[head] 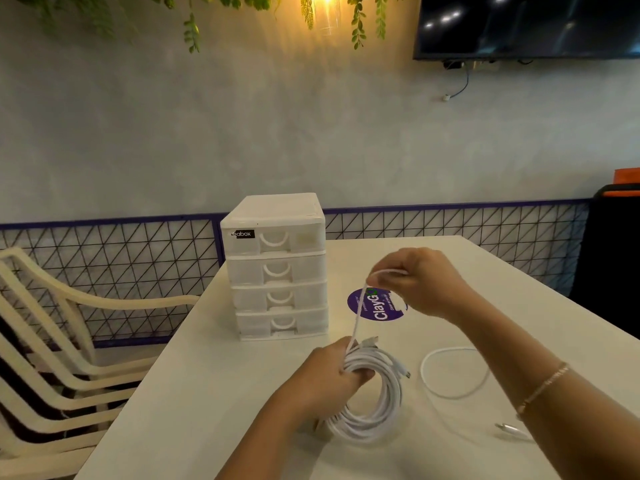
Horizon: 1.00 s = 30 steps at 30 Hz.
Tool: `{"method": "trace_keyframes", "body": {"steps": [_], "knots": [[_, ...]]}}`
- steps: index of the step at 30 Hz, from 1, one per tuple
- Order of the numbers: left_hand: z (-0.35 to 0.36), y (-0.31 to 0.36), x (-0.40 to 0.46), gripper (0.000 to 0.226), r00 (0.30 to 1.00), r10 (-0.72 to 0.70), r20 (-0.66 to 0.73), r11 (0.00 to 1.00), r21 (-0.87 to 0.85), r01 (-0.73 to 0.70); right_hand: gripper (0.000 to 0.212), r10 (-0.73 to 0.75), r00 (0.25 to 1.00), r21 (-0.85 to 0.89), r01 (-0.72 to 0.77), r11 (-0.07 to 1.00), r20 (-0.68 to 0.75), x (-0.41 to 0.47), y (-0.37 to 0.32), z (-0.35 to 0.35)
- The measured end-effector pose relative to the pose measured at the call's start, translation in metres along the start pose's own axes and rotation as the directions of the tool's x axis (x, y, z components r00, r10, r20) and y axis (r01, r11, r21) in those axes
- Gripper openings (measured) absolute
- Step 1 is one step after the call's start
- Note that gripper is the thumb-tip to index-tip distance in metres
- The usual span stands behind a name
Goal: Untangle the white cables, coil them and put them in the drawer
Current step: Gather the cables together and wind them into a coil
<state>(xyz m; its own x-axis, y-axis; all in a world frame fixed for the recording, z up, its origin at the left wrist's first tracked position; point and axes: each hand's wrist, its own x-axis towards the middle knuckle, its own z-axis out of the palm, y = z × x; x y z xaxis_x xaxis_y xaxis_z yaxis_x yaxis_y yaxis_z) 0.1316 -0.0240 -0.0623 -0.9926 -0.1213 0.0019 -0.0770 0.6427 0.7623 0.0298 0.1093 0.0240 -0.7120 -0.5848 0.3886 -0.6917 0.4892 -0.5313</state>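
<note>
The left hand point(329, 372) gripped the coil point(372, 400) to keep its loops together; the right hand point(415, 282) pinched the cable's tail point(358, 313), holding it taut for wrapping.

white table point(221, 393) | purple sticker point(388, 315) | stacked chairs point(52, 341) | wall TV point(526, 26) | hanging plants point(192, 32)

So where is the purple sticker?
The purple sticker lies on the white table, just right of the drawer box, partly behind the right hand.

Drawer unit point(277, 268): translucent white plastic, glossy. Cable coil point(372, 396): smooth white sheath (metal-tipped plug). Bench point(207, 393): smooth matt white. Sticker point(377, 306): glossy purple, near bench centre.
</note>
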Motion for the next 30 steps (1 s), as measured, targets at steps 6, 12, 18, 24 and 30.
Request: {"method": "trace_keyframes", "body": {"steps": [6, 12, 18, 24, 30], "knots": [[-0.003, -0.001, -0.001, 0.017, 0.994, 0.106, -0.021, 0.989, 0.103, -0.103, 0.017, 0.370, 0.905, 0.495, -0.425, 0.758, 0.210, 0.001, 0.025, 0.055], [-0.006, -0.007, 0.003, 0.019, 0.986, 0.081, -0.143, 0.982, 0.179, -0.054, 0.015, 0.542, 0.774, 0.516, -0.627, 0.584, 0.327, -0.007, 0.034, 0.077], [-0.001, -0.001, 0.002, 0.017, 0.986, 0.096, -0.137, 0.978, 0.195, -0.069, 0.014, 0.495, 0.844, 0.489, -0.526, 0.696, 0.205, 0.002, 0.031, 0.057], [-0.001, -0.002, 0.001, 0.021, 0.962, 0.092, -0.257, 0.978, 0.204, -0.040, 0.011, 0.611, 0.691, 0.434, -0.721, 0.540, 0.386, -0.002, 0.033, 0.069], [0.002, 0.000, 0.000, 0.029, 0.945, 0.092, -0.313, 0.988, 0.144, -0.049, 0.008, 0.643, 0.687, 0.416, -0.722, 0.552, 0.339, -0.005, 0.037, 0.067]]}}
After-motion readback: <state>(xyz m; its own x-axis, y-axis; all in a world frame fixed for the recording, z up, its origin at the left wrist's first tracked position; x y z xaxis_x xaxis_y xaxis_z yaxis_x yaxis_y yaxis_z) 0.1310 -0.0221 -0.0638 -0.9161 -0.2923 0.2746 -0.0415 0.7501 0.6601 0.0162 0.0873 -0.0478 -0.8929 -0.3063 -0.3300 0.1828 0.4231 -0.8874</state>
